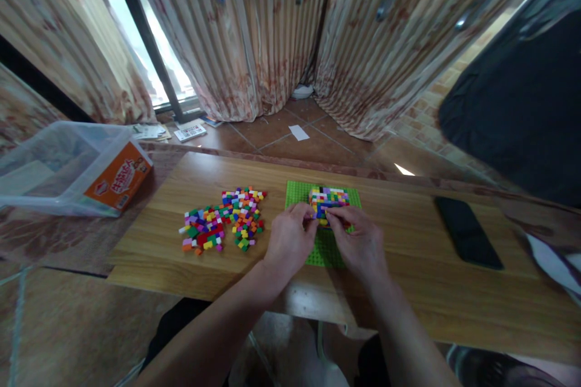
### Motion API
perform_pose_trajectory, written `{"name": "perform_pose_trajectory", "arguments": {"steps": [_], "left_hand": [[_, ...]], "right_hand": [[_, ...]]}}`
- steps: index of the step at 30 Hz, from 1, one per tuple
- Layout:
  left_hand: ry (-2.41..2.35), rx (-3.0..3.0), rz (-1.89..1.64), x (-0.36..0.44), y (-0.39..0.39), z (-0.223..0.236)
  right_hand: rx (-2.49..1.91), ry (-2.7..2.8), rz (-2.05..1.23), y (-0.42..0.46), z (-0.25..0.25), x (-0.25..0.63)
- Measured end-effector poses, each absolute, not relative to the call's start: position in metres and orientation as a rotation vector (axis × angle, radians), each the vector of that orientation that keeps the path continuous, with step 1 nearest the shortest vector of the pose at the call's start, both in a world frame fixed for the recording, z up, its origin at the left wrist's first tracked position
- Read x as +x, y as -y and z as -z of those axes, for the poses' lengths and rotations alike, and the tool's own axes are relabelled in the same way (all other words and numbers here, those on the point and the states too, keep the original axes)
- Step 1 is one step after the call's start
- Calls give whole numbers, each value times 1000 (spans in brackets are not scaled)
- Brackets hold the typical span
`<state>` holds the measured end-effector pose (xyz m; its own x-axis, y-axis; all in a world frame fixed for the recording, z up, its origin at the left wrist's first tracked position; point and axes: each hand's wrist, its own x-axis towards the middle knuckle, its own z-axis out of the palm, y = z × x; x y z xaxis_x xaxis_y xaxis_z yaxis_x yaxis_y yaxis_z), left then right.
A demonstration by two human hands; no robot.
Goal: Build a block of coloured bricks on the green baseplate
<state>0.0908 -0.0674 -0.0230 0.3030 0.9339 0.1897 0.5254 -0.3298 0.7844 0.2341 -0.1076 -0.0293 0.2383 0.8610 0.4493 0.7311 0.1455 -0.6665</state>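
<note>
A small block-shaped structure of many-coloured toy bricks (329,195) stands on a green studded baseplate (324,254). My left hand (293,236) is at its left side, finger and thumb closed at the corner, where a bit of purple shows. My right hand (361,239) reaches the front right of the structure, thumb and forefinger pinched near a blue row. Whatever small piece that pinch may hold is hidden by the fingers. To the left of my hands, a loose pile of small toy bricks (245,208) in mixed colours is spread over the wooden table (408,242).
A clear plastic bin (59,202) with an orange label sits beyond the table's left end. A black phone (467,233) lies toward the right. Striped curtains (254,42) hang behind, and a dark draped object (521,103) stands at the far right.
</note>
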Motion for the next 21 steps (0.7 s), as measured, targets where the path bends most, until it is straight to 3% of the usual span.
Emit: {"name": "perform_pose_trajectory", "arguments": {"steps": [21], "left_hand": [[-1260, 1808, -843, 93, 60, 29]], "right_hand": [[-1828, 1256, -262, 97, 31, 217]]}}
